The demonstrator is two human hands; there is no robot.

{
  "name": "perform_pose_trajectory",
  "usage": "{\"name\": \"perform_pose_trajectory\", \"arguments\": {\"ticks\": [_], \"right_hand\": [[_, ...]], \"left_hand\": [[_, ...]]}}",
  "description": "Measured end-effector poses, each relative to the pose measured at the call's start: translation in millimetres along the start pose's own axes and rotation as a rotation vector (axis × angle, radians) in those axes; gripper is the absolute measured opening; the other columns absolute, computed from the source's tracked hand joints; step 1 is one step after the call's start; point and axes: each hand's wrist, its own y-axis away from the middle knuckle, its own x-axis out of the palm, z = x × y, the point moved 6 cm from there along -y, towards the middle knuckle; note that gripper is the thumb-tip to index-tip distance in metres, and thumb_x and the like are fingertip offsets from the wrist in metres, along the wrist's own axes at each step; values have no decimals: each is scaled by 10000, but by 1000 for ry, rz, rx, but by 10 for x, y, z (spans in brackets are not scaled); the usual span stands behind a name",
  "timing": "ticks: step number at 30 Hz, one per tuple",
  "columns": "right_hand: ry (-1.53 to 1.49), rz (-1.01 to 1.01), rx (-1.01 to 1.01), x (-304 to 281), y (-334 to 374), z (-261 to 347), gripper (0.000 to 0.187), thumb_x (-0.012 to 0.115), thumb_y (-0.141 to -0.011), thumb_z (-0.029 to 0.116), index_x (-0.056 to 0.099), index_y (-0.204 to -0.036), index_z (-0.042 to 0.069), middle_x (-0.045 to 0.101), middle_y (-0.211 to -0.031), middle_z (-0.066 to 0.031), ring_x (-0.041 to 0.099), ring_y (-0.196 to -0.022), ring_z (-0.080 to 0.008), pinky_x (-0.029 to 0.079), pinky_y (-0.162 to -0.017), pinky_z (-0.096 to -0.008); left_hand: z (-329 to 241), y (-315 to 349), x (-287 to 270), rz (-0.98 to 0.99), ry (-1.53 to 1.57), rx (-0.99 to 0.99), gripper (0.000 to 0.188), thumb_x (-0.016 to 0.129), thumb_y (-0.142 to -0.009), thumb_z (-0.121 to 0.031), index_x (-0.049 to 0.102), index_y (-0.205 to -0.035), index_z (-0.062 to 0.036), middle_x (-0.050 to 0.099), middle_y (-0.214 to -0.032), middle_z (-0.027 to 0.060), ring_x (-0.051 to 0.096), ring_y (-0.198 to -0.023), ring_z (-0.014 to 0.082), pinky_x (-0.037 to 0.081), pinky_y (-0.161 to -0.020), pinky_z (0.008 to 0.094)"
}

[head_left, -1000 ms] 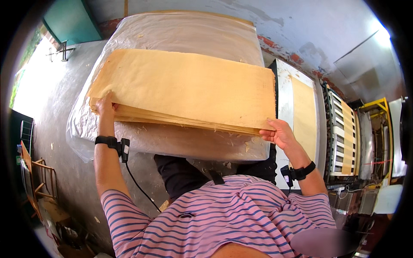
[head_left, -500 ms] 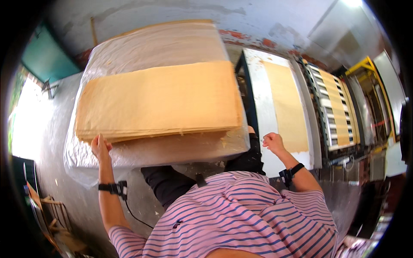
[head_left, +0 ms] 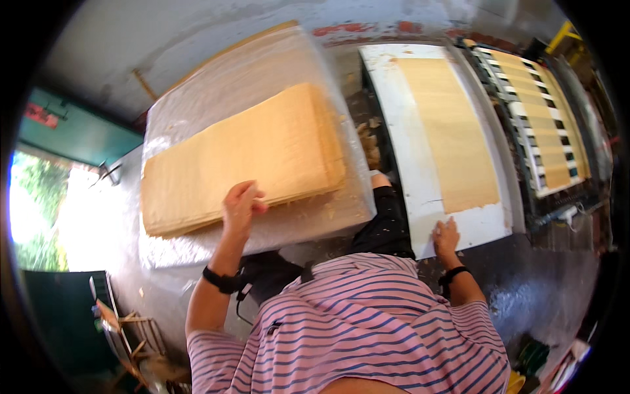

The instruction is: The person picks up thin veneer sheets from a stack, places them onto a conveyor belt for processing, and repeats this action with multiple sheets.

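Observation:
A stack of thin tan veneer sheets [head_left: 243,157] lies on a plastic-wrapped pile in front of me. Over the near edge of that stack is my left hand [head_left: 241,209], its fingers loosely bent and apart, with nothing seen in them; I cannot tell if it touches the sheets. On the white table to the right, a single long veneer sheet [head_left: 453,131] lies flat. My right hand [head_left: 446,238] is just short of this sheet's near end, at the white tabletop [head_left: 423,223], fingers apart and holding nothing.
Beyond the white table runs a conveyor [head_left: 525,111] with white strips and more veneer on it. The plastic-wrapped pile [head_left: 197,125] extends behind the stack. Wood scraps [head_left: 371,148] lie between pile and table. A green door [head_left: 79,128] stands at the left.
My view and body have turned to the right. My left hand has moved right along the stack's near edge. The right hand has come to the near end of the sheet, its fingers now spread.

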Motion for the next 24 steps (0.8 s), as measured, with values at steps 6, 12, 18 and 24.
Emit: {"name": "perform_pose_trajectory", "arguments": {"ticks": [6,12,18,24], "right_hand": [[59,108,-48,-165,-303,-65,329,457,-773,177,441,-1102,154,233,-1288,-179,253,-1166,-348,243,-880,-550],[64,148,-116,-176,-634,-346,425,538,-688,128,424,-1093,67,457,-1075,-139,405,-1032,-291,353,-786,-422],[49,37,-83,-288,-890,-417,502,639,-649,270,449,-1054,43,501,-976,-143,461,-953,-301,389,-771,-412],[74,-35,-223,-249,-735,-341,406,701,-538,374,515,-755,86,509,-769,-88,498,-742,-280,387,-589,-412]], "left_hand": [[324,242,-114,-24,38,-162,218,529,-794,-201,516,-914,-20,564,-715,72,538,-482,117,461,-448,235],[437,514,-160,-66,29,-216,238,536,-786,-198,519,-938,-16,562,-728,91,545,-499,145,462,-453,241],[578,597,-79,-40,36,-217,232,534,-791,-212,520,-933,-30,553,-703,75,541,-493,128,466,-466,239],[519,593,177,42,-11,-231,232,528,-793,-194,514,-945,-19,567,-724,99,546,-500,140,464,-459,244]]}}
